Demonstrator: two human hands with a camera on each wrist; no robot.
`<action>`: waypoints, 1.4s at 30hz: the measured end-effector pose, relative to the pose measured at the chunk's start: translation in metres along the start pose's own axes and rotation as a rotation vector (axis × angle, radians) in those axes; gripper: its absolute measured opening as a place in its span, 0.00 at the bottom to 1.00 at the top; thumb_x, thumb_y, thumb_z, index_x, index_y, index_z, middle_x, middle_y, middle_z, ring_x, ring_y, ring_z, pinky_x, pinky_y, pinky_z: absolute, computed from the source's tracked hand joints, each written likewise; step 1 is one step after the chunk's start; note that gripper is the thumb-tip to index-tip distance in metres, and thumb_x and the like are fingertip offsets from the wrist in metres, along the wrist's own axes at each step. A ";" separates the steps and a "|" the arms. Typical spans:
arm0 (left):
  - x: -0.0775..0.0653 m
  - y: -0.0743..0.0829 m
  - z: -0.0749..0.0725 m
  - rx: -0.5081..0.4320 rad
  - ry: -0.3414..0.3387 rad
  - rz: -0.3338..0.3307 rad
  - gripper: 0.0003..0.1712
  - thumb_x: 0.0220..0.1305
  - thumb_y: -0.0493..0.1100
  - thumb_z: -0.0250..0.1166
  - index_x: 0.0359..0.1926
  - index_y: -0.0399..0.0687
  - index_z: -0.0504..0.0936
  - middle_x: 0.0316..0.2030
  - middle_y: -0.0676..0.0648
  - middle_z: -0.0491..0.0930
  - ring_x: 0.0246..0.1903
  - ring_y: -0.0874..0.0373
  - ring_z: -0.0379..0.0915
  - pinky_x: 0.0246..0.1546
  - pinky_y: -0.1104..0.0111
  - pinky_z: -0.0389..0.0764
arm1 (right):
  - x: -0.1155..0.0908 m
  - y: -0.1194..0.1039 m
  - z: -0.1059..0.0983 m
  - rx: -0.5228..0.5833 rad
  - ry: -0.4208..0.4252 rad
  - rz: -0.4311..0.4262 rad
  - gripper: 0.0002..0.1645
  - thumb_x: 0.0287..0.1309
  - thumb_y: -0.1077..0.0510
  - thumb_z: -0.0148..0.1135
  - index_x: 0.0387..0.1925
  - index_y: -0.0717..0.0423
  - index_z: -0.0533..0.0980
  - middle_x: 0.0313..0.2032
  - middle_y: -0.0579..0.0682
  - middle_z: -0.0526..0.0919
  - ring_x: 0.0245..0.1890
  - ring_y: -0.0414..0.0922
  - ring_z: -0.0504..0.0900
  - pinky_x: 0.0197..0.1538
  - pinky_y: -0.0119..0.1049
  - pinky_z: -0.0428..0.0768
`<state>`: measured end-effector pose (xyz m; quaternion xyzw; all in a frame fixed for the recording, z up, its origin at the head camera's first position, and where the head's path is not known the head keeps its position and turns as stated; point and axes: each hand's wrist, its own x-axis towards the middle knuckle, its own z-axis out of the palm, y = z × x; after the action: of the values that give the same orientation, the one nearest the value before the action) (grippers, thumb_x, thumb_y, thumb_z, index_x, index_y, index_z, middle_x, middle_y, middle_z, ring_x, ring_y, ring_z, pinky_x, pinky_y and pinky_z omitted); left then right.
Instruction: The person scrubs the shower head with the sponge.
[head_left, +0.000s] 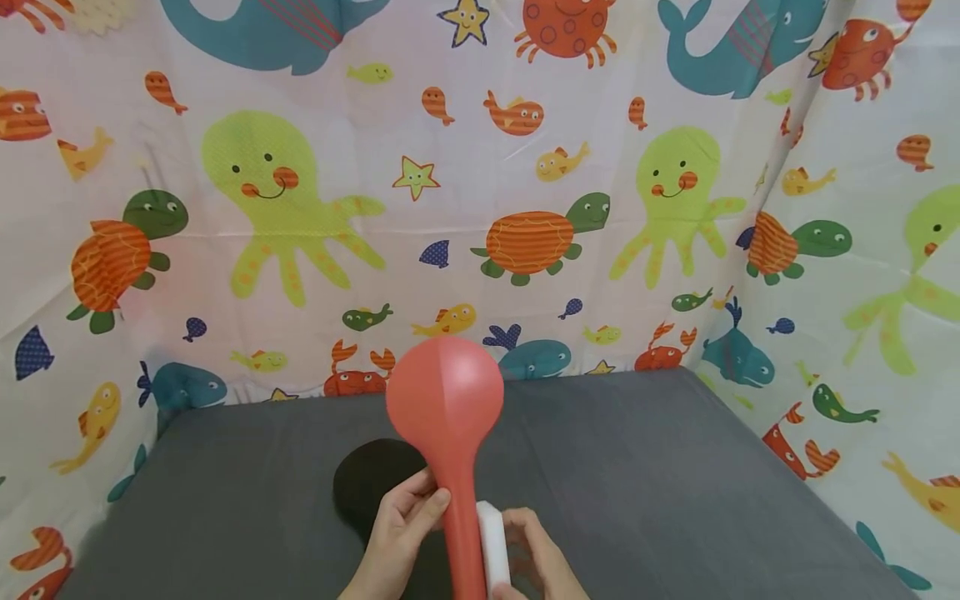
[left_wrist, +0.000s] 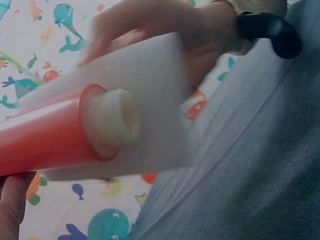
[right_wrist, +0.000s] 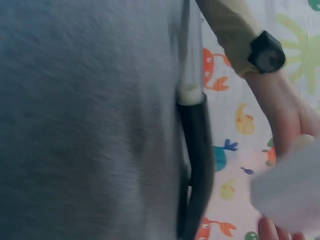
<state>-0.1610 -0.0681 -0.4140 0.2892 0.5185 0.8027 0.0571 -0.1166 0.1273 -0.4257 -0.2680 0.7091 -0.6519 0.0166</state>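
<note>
A glossy red club-shaped piece (head_left: 446,400) stands upright in the head view, its round head up and its long neck running below the frame. My left hand (head_left: 401,529) grips the neck. On the other side, my right hand (head_left: 543,554) holds a white block (head_left: 492,546) alongside the neck. The left wrist view shows the neck's lower end with a pale threaded stub (left_wrist: 117,117), in front of the white block (left_wrist: 155,95), which is blurred there. Behind the block is my right hand (left_wrist: 155,30), partly covered.
A black round-headed piece (head_left: 375,479) lies on the grey cloth (head_left: 637,467) behind my left hand. In the right wrist view, a black tube (right_wrist: 195,150) with a pale end shows beside grey fabric (right_wrist: 90,125). A sea-animal curtain (head_left: 480,175) hangs at the back and sides.
</note>
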 end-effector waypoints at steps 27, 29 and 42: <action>0.014 -0.052 -0.002 -0.034 0.157 -0.416 0.19 0.63 0.38 0.60 0.47 0.22 0.75 0.31 0.47 0.82 0.30 0.60 0.80 0.35 0.69 0.80 | -0.029 -0.016 -0.050 -0.223 -0.249 0.248 0.12 0.62 0.58 0.56 0.44 0.57 0.67 0.37 0.47 0.74 0.33 0.36 0.76 0.29 0.34 0.79; 0.016 -0.059 -0.001 -0.037 0.184 -0.427 0.17 0.62 0.36 0.61 0.45 0.22 0.75 0.30 0.46 0.82 0.30 0.60 0.80 0.33 0.68 0.80 | -0.027 -0.019 -0.060 -0.320 -0.154 0.275 0.13 0.62 0.55 0.56 0.43 0.58 0.67 0.36 0.49 0.72 0.32 0.37 0.74 0.27 0.34 0.78; 0.017 -0.081 0.001 -0.023 0.303 -0.478 0.10 0.62 0.35 0.59 0.36 0.26 0.78 0.27 0.48 0.79 0.29 0.61 0.78 0.29 0.69 0.80 | -0.016 0.024 -0.046 -1.065 0.001 0.305 0.28 0.51 0.44 0.65 0.41 0.61 0.67 0.31 0.50 0.60 0.25 0.44 0.61 0.19 0.34 0.64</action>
<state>-0.1912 -0.0236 -0.4765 0.0348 0.5653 0.8064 0.1700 -0.1290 0.1755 -0.4467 -0.1333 0.9716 -0.1937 -0.0271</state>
